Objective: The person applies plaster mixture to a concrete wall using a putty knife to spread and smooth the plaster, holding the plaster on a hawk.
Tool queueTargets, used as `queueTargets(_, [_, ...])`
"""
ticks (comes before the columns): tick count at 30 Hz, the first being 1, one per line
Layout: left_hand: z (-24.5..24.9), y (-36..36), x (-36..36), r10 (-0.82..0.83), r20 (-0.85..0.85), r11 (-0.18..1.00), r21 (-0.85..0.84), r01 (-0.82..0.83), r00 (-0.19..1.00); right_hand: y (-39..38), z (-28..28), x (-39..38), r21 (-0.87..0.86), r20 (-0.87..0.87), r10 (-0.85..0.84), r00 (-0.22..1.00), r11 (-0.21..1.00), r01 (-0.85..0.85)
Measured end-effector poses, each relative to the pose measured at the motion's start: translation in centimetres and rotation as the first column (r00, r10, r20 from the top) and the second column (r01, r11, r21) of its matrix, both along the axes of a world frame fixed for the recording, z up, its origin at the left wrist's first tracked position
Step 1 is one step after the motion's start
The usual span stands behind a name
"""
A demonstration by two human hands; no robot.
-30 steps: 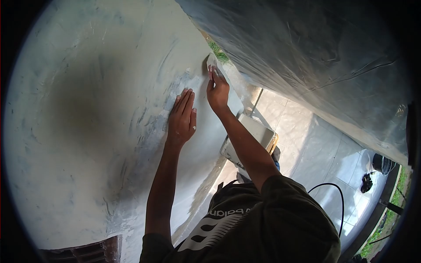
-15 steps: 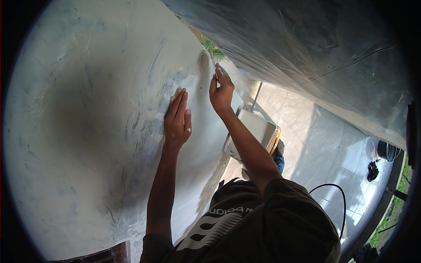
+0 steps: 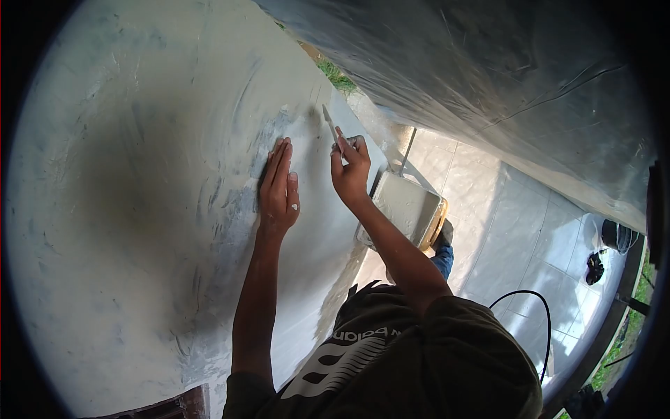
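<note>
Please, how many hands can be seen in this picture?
2: the left hand lies flat against the wall; the right hand, nearer the wall's edge, holds a thin blade.

A mostly matt, pale coat is spread over the wall [image 3: 139,293], broken by rough, blue-grey streaks and smears. A thin, pale, stiff-looking blade is shown by the scraper [image 3: 328,116]; whether it is metal or plastic cannot be told. The dark sheet [image 3: 488,77] is seen as glossy, plastic-like film, marked by fine creases. Light is reflected by the smooth, glossy floor tiles [image 3: 516,223]. The tray [image 3: 403,202] is coated with pale residue. The shirt [image 3: 453,349] is made of dark, matt cloth, printed in pale grey.
</note>
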State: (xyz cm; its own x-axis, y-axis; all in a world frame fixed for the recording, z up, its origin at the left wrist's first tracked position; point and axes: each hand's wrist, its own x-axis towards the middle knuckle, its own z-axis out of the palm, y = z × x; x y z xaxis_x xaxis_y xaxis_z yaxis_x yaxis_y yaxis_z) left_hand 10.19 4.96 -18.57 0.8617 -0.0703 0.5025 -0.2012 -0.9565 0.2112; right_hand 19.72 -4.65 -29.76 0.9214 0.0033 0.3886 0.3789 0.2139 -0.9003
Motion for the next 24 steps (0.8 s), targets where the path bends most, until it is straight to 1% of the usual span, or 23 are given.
queueTargets(1, [0.0, 0.0, 0.1, 0.01, -0.003, 1.0, 0.008, -0.01, 1.0, 0.0, 0.5, 1.7, -0.081, -0.05, -0.045, 0.998, 0.996, 0.041])
queueTargets(3, [0.0, -0.1, 0.1, 0.019, -0.006, 1.0, 0.019, -0.019, 1.0, 1.1, 0.7, 4.8, -0.116, -0.051, -0.107, 0.993, 0.988, 0.101])
queueTargets(4, [0.1, -0.1, 0.1, 0.026, -0.014, 0.999, 0.031, -0.026, 1.0, 2.0, 0.3, 6.0, -0.194, 0.062, -0.202, 0.977, 0.958, 0.211])
queueTargets(5, [0.1, -0.2, 0.1, 0.035, -0.023, 0.999, 0.042, -0.034, 0.999, 2.6, 0.1, 5.9, -0.192, 0.062, -0.201, 0.978, 0.959, 0.209])
queueTargets(7, [0.2, -0.2, 0.0, 0.037, -0.026, 0.999, 0.032, -0.036, 0.999, 3.9, 0.0, 5.5, -0.262, 0.173, -0.148, 0.974, 0.946, 0.191])
queueTargets(9, [0.2, -0.2, 0.2, 0.033, -0.026, 0.999, 0.021, -0.032, 0.999, 4.0, 0.5, 2.4, -0.229, 0.141, -0.099, 0.985, 0.965, 0.13])
queueTargets(10, [0.1, -0.1, 0.1, 0.021, -0.01, 1.0, 0.004, -0.021, 1.0, 4.0, 0.2, 0.7, -0.196, 0.151, -0.074, 0.986, 0.975, 0.103])
queueTargets(13, [0.0, -0.1, 0.2, 0.01, 0.0, 1.0, -0.011, -0.01, 1.0, 1.4, 0.5, -3.7, -0.149, 0.16, 0.057, 0.985, 0.988, -0.033])
queueTargets(15, [0.0, -0.1, 0.2, 0.02, -0.011, 1.0, -0.009, -0.02, 1.0, 0.7, 0.0, -2.4, -0.048, 0.093, -0.01, 0.996, 0.999, 0.014])
queueTargets(16, [0.1, 0.0, 0.1, 0.021, -0.018, 1.0, 0.002, -0.021, 1.0, -0.1, 0.9, -1.0, -0.029, -0.037, 0.025, 0.999, 0.999, -0.026])
queueTargets(17, [0.1, 0.0, 0.1, 0.021, -0.021, 1.0, 0.015, -0.021, 1.0, 0.1, 1.0, 1.1, -0.018, -0.049, -0.046, 0.998, 0.999, 0.045])
queueTargets(18, [0.1, -0.1, 0.1, 0.023, -0.021, 1.0, 0.016, -0.022, 1.0, 0.3, 1.1, 3.1, -0.062, -0.074, -0.07, 0.995, 0.996, 0.066])
queueTargets(19, [0.0, -0.2, 0.1, 0.031, -0.02, 0.999, 0.011, -0.03, 0.999, 0.9, 1.1, 4.9, -0.067, -0.049, -0.098, 0.994, 0.993, 0.095])
queueTargets(21, [0.1, -0.2, 0.1, 0.037, -0.018, 0.999, 0.01, -0.037, 0.999, 2.0, 1.3, 6.6, -0.191, -0.008, -0.09, 0.996, 0.978, 0.087])
queueTargets(23, [0.2, -0.3, 0.1, 0.029, -0.019, 1.0, 0.007, -0.029, 0.999, 3.3, 1.2, 5.3, -0.251, 0.156, -0.082, 0.984, 0.961, 0.12])
queueTargets(24, [0.3, -0.3, 0.1, 0.026, -0.018, 1.0, 0.009, -0.026, 0.999, 3.5, 1.1, 3.9, -0.272, 0.116, -0.031, 0.993, 0.96, 0.061])
